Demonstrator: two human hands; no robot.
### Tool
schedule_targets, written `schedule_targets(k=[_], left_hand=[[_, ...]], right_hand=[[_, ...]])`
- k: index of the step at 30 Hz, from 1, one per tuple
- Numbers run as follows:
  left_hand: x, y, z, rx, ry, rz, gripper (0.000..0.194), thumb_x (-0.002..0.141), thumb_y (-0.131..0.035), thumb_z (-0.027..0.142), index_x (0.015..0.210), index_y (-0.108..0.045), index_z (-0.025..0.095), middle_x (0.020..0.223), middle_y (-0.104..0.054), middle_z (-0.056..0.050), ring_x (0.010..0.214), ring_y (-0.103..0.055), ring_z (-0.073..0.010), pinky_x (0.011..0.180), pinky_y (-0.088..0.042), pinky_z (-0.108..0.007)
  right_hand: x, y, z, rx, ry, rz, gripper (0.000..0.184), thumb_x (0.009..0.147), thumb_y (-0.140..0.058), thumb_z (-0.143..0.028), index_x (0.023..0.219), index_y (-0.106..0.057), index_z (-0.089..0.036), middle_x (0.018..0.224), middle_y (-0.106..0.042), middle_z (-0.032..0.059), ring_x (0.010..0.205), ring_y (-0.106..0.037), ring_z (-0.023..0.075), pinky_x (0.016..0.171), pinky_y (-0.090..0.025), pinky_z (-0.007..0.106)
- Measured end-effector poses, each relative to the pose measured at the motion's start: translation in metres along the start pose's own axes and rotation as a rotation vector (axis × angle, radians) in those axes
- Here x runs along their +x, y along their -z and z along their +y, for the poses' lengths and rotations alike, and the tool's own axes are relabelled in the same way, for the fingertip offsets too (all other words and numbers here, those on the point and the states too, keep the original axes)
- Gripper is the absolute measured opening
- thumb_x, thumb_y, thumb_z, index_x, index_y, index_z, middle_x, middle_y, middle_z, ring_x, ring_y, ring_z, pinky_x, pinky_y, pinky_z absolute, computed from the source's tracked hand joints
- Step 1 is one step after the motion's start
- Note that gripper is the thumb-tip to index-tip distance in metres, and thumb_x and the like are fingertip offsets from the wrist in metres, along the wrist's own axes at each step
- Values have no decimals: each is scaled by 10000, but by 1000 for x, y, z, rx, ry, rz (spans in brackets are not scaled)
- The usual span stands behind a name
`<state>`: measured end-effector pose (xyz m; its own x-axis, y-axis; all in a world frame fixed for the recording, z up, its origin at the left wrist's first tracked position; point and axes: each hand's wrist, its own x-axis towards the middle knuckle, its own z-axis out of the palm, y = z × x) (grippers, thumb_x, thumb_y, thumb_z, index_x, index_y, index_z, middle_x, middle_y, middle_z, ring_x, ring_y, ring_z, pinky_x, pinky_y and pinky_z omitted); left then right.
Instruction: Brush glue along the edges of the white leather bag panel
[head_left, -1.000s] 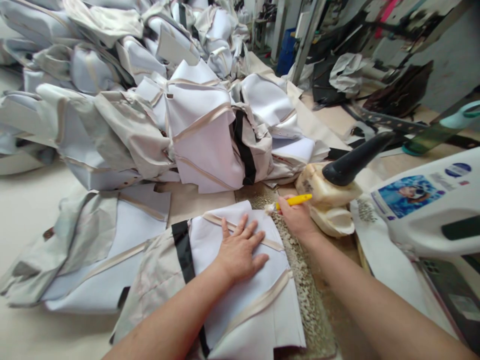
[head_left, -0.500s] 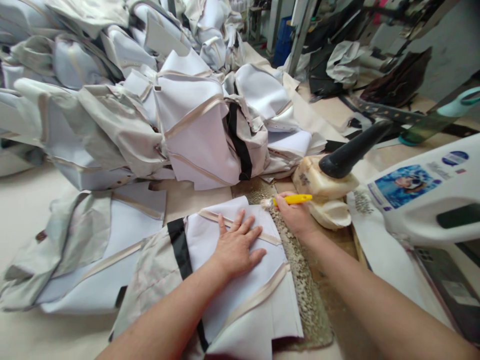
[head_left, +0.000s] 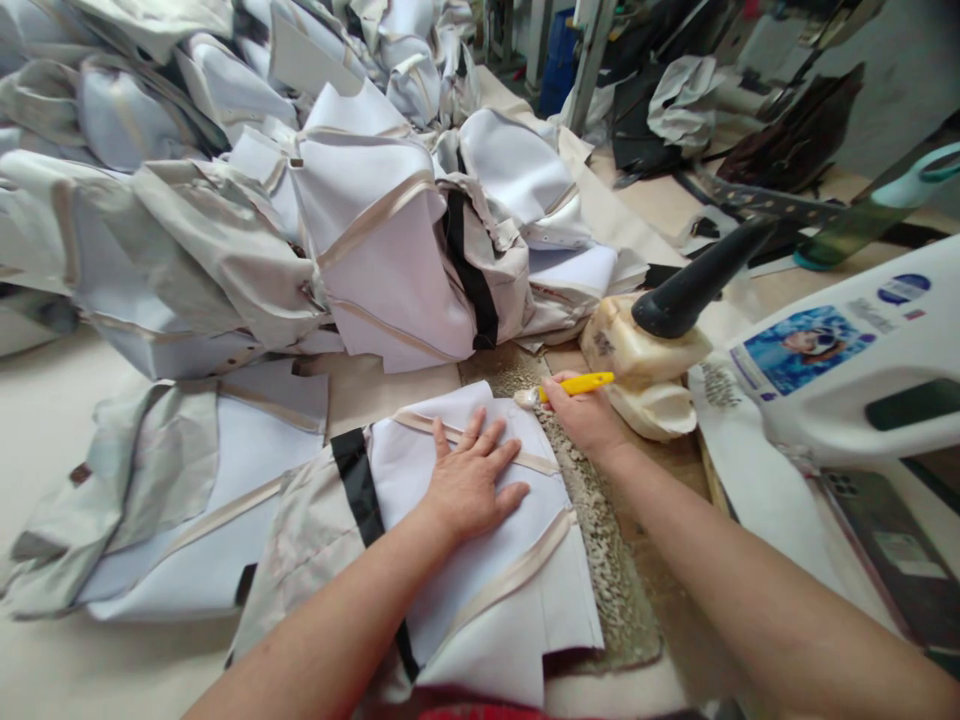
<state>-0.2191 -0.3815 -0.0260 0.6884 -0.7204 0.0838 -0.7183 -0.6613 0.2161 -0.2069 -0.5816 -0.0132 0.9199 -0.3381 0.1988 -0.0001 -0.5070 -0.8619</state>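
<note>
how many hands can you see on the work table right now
2. The left hand lies flat on the white fabric piece; the right hand grips a yellow-handled brush beside it.

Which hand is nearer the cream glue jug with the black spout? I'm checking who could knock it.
Right. The right hand, holding a yellow-handled brush, sits just left of the glue jug; the left hand lies flat on the white fabric piece, farther left.

A sewing workshop: heaped cut fabric pieces [head_left: 225, 200] cover the worktable [head_left: 60, 420].
</note>
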Motion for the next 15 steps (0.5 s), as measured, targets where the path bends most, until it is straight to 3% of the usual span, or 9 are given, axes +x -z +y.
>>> schedule_targets(k=[3,8,15], left_hand=[[0,-1,0,4,0,0,543,835,-406,627,1292,-448,335,1440,-306,10,1381,-79,-232,938,295,-560],[0,-5,-2,11,-5,35,527,833,-424,614,1284,-454,343,1427,-333,18,1381,-83,-217,945,287,-561],[1,-8,0,34,-6,46,525,834,-406,626,1275,-463,348,1428,-330,23,1377,-101,-223,943,282,-564]], right_hand=[[-16,5,-2,-18,-24,-67,250,745,-440,-370,555,-484,-215,518,-503,-11,544,-500,164,563,-374,297],[-63,33,-9,-57,-106,-197,261,727,-463,-337,498,-449,-211,455,-444,-41,469,-441,139,481,-329,276],[-42,15,2,11,-68,11,268,791,-443,-365,573,-477,-213,525,-496,-25,553,-516,156,578,-392,283]])
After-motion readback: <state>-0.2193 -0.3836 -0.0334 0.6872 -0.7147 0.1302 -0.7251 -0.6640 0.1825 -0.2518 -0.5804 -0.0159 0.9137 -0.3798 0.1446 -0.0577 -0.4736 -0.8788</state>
